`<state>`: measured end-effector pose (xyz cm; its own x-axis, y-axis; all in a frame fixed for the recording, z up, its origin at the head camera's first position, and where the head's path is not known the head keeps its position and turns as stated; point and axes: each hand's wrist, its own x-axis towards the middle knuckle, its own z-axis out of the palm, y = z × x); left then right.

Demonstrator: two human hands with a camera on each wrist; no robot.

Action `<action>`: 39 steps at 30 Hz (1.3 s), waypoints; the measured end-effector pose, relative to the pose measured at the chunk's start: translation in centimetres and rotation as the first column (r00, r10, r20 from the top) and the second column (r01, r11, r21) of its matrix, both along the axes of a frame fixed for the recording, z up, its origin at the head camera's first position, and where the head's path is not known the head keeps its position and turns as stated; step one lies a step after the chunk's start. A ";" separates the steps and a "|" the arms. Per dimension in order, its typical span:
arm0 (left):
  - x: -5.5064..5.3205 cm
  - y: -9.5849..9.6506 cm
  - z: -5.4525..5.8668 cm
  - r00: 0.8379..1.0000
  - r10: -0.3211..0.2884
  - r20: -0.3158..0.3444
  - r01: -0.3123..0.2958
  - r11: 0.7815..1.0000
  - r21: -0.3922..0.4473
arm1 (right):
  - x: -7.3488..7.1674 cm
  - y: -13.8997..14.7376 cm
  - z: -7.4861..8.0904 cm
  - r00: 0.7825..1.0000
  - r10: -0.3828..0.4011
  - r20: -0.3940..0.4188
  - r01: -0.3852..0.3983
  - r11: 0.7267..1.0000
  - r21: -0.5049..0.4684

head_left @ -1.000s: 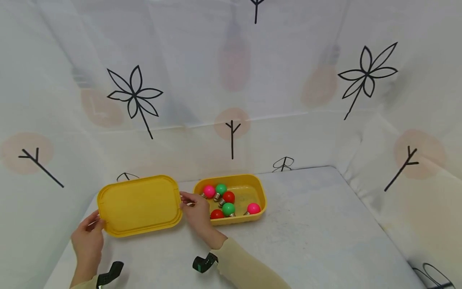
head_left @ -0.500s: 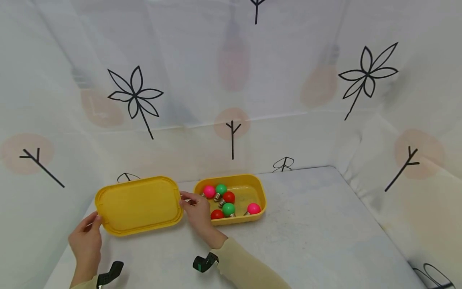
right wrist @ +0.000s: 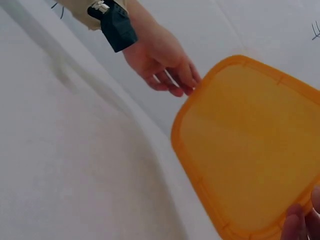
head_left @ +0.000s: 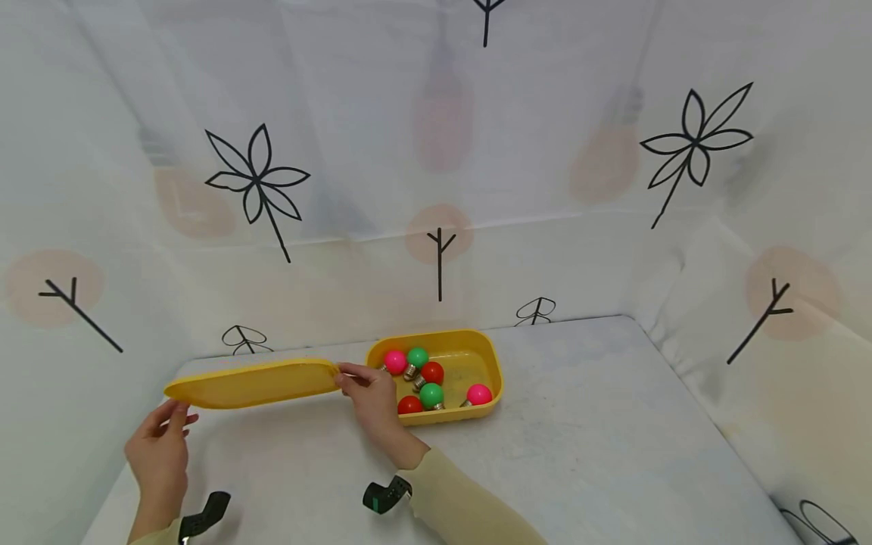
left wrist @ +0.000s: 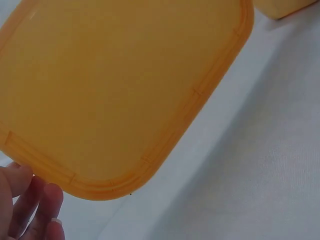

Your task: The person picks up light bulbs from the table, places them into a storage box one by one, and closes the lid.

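A yellow plastic lid (head_left: 253, 386) is held above the left part of the table, seen nearly edge-on in the head view. My left hand (head_left: 160, 450) pinches its left end between thumb and fingers. At the opposite end, my right hand (head_left: 373, 401) pinches the rim. The left wrist view shows the lid's rimmed face (left wrist: 110, 95) with fingertips at its edge. Just right of my right hand stands a yellow box (head_left: 493, 363) of matching colour. Inside lie several small bulbs with round coloured tops, including a green bulb (head_left: 431, 395) and a pink bulb (head_left: 479, 393).
A white cloth covers the table (head_left: 586, 439). Behind it hangs a pale curtain (head_left: 368, 265) printed with black plants, which also closes off both sides. Each wrist wears a dark strap device, such as the right wrist device (head_left: 386, 494).
The lid has tipped from showing its broad face to nearly edge-on. My left hand has shifted slightly left with its end; my right hand, the box and the bulbs stay in place.
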<state>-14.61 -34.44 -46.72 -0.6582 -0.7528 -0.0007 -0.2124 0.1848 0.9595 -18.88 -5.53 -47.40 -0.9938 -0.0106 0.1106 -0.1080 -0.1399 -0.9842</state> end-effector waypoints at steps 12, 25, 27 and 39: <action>-0.1 0.1 -0.4 0.998 -0.018 -0.063 0.021 0.998 0.054 | 0.0 0.2 -0.3 1.000 0.016 -0.027 -0.016 1.000 0.011; 0.2 0.0 0.3 0.990 -0.020 -0.136 0.057 0.961 0.270 | 0.1 0.4 0.0 1.000 0.003 0.006 -0.003 1.000 0.028; 0.3 -0.1 0.3 0.989 -0.028 -0.147 0.070 0.955 0.290 | 0.1 0.4 0.1 1.000 -0.003 0.007 0.003 0.999 0.034; 0.8 -0.2 0.0 0.992 -0.085 -0.090 0.106 0.959 0.264 | 0.2 0.4 0.3 0.998 0.039 0.047 -0.039 0.999 -0.004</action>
